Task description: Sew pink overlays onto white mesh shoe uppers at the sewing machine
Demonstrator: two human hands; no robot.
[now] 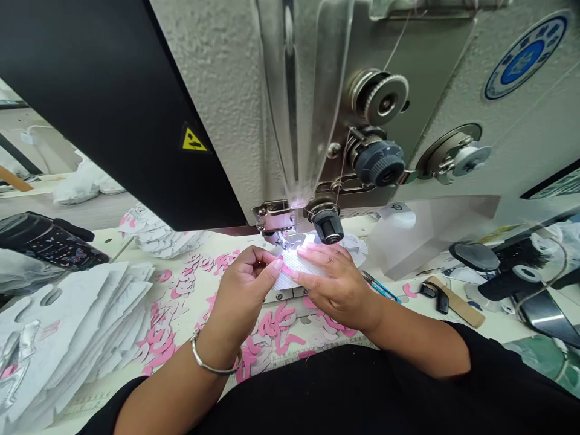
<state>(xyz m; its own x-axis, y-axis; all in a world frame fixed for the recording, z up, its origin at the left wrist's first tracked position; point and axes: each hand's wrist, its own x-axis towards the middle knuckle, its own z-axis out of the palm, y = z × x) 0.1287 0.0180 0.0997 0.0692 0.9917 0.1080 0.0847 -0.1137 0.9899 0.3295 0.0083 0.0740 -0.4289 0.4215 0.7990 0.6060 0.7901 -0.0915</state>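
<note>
A white textured fabric piece (296,266) with a pink edge lies under the lit needle area (284,238) of a sewing machine (217,90). My left hand (251,281) pinches its left side, near a pink strip, between thumb and forefinger. From the right, my right hand (338,281) lies over the piece with its fingers stretched out and pressing on it, close to the needle. Fingers and machine parts hide some of the piece.
Pink and white fabric scraps (276,326) are strewn over the table. Stacked white cut pieces (81,338) stand at left, below a black bottle (54,241). Blue thread snips (380,287) lie right of my right hand, with a black thread spool (507,284) further right.
</note>
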